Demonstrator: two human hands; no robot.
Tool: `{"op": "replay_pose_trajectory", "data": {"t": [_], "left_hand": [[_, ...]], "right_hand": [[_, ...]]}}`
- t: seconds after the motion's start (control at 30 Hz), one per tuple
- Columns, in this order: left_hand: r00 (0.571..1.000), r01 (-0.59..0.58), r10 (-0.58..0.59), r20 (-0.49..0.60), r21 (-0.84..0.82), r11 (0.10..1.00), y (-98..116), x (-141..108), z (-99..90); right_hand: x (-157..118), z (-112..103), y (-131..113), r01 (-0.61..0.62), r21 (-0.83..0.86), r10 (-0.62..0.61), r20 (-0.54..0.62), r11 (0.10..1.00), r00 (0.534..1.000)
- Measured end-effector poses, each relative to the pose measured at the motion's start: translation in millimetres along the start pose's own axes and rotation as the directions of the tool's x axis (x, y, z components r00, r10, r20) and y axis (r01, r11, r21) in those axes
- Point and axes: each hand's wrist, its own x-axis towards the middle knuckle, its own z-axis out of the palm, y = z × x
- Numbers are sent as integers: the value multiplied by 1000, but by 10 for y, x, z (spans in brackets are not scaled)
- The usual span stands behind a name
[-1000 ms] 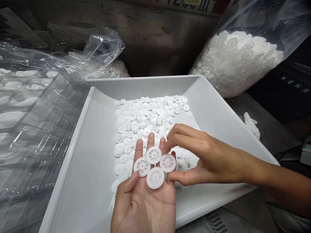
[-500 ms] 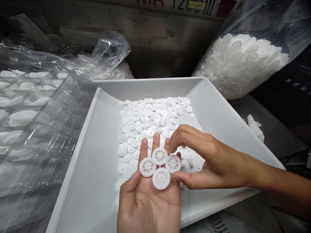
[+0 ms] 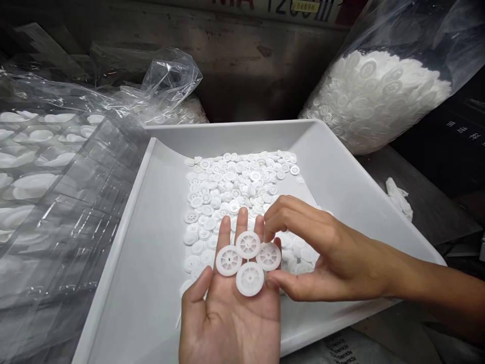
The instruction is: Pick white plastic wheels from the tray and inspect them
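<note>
At lower centre the left hand [image 3: 233, 318] lies flat, palm up, cut off by the bottom edge; four white spoked wheels [image 3: 250, 278] rest across its fingers, partly hiding them. The right hand [image 3: 322, 253], half curled, brackets the rightmost wheel [image 3: 269, 257]; whether it grips is unclear. The hands cover some loose wheels [image 3: 231, 189] in the tray [image 3: 132, 268]. A second earlier the left thumb [image 3: 199, 289] overlapped the leftmost wheel [image 3: 229, 260]; now it stands clear.
</note>
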Motion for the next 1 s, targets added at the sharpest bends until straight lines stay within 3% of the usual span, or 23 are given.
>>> {"op": "replay_pose_trajectory", "data": {"t": [0.47, 0.7, 1.0], "left_hand": [[999, -34, 31, 43, 76, 997, 5, -42, -2], [996, 25, -20, -92, 54, 998, 12, -82, 177], [993, 49, -41, -112, 77, 996, 50, -126, 284]], "right_hand": [[7, 20, -38, 9, -7, -9, 0, 1000, 1000], [-19, 54, -39, -59, 29, 60, -39, 998, 997], [-3, 63, -76, -185, 100, 191, -45, 978, 981]]}}
